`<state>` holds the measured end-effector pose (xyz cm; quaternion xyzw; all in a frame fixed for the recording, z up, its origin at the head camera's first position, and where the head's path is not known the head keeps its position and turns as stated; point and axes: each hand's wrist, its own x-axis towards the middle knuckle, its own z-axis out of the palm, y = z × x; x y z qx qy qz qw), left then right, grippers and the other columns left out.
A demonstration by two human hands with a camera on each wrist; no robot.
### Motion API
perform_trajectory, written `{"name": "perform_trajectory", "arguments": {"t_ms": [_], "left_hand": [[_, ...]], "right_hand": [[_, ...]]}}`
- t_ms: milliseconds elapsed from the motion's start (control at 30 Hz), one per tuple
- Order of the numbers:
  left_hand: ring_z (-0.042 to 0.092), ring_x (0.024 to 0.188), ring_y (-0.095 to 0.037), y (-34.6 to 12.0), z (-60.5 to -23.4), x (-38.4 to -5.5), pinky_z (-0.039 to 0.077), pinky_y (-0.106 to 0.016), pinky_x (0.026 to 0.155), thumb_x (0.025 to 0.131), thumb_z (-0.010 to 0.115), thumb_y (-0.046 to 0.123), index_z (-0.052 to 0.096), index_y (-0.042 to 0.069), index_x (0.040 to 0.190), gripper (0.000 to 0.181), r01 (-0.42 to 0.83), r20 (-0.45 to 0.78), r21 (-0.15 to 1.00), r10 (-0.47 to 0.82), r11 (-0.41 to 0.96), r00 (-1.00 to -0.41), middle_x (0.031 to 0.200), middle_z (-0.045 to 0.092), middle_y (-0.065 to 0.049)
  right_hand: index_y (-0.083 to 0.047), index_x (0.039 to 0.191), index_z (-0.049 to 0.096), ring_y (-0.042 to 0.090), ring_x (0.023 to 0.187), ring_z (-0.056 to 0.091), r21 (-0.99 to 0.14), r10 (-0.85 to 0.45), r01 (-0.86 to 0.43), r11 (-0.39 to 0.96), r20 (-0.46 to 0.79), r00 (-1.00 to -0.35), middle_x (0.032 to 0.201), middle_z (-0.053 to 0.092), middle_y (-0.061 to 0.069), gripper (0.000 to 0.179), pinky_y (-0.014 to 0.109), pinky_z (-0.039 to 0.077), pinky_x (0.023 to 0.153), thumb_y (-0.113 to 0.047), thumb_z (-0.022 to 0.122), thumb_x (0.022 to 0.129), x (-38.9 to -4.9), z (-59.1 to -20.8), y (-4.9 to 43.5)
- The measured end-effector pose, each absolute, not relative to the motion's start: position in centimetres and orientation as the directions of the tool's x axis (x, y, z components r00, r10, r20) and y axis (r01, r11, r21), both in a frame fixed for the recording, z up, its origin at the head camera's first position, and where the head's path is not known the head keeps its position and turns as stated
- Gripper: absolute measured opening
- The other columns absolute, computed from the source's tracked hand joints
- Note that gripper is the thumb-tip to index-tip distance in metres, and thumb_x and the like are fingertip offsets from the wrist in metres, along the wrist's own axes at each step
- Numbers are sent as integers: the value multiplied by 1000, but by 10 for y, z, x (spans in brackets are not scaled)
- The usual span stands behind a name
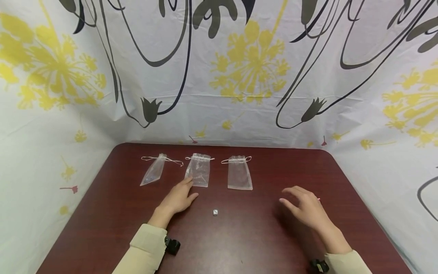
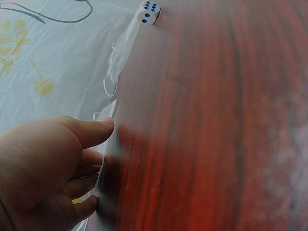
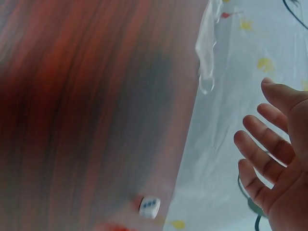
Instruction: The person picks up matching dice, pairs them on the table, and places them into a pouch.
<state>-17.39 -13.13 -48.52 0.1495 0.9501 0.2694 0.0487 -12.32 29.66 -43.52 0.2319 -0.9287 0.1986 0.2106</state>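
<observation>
My left hand (image 1: pixel 176 198) reaches over the table, its fingertips overlapping the lower left corner of the middle drawstring bag (image 1: pixel 202 171). In the left wrist view its thumb and fingers (image 2: pixel 89 133) are loosely apart, with no object between them. Between my hands, nearer to the left one, a small white die (image 1: pixel 215 212) lies on the tabletop; blue pips show on the die (image 2: pixel 148 13) in the left wrist view. My right hand (image 1: pixel 305 208) hovers above the table's right side, holding nothing. In the right wrist view that hand (image 3: pixel 276 149) has its fingers relaxed and spread.
Left of the middle bag lies another sheer drawstring bag (image 1: pixel 156 169) with small blue-marked pieces inside. A third sheer bag (image 1: pixel 240 175) lies flat to its right. The dark red wooden table (image 1: pixel 239 243) backs onto a white patterned cloth (image 1: pixel 219 114).
</observation>
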Motion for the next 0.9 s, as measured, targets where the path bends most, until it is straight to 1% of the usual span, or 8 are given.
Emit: {"name": "perform_trajectory", "arguments": {"t_ms": [100,167,267,333,467,633,767,900], "left_hand": [[35,146,-37,-132,-486,-173,34,-52,116,101,65,27,50,-7,144,57,254,-12,529,306,810,-952,157,39,-20],[35,146,-37,-132,-486,-173,34,-52,115,100,66,27,50,-7,144,57,250,-12,531,303,810,-953,157,38,-20],[35,146,-37,-132,-486,-173,35,-51,116,100,66,27,50,-7,144,57,252,-9,528,302,811,-953,157,39,-20],[35,146,-36,-131,-486,-173,34,-51,116,100,66,27,50,-7,144,57,252,-9,528,302,811,-953,157,39,-20],[35,146,-36,-131,-487,-173,34,-51,116,100,66,27,50,-7,144,57,257,-9,529,308,809,-951,157,39,-20],[36,145,-37,-131,-488,-174,35,-51,116,100,66,27,51,-7,143,57,268,0,529,317,805,-949,157,40,-21],[36,145,-37,-131,-488,-174,35,-51,115,100,66,26,51,-8,143,57,268,2,530,315,805,-949,157,40,-21],[36,145,-37,-132,-488,-174,35,-51,115,100,66,27,51,-8,143,57,262,-1,531,310,806,-951,157,39,-21]], "right_hand": [[-13,103,73,17,71,65,-269,-331,-494,827,479,-813,95,72,-1,27,35,50,59,-14,86,80,-121,-435,307],[-13,103,73,11,66,61,-268,-319,-481,835,475,-820,94,72,-1,26,32,50,57,-14,86,80,-121,-436,314],[-12,103,73,7,63,57,-273,-299,-459,846,470,-830,94,72,-1,25,30,47,56,-14,86,81,-119,-437,325],[-11,103,74,8,66,58,-269,-286,-443,855,467,-837,93,72,-2,25,31,48,57,-14,85,81,-117,-440,333],[-9,102,73,18,72,64,-272,-265,-417,868,456,-850,90,71,-2,24,35,50,59,-12,85,81,-115,-446,349],[-8,101,74,19,74,66,-261,-239,-372,891,428,-872,91,72,-1,24,40,52,61,-14,85,81,-112,-455,365],[-8,101,74,22,79,69,-270,-236,-345,899,363,-901,94,72,1,25,43,54,64,-20,86,82,-112,-462,373],[-9,100,74,19,78,68,-273,-253,-335,902,295,-922,93,71,-1,26,43,54,65,-23,86,82,-113,-466,376]]}}
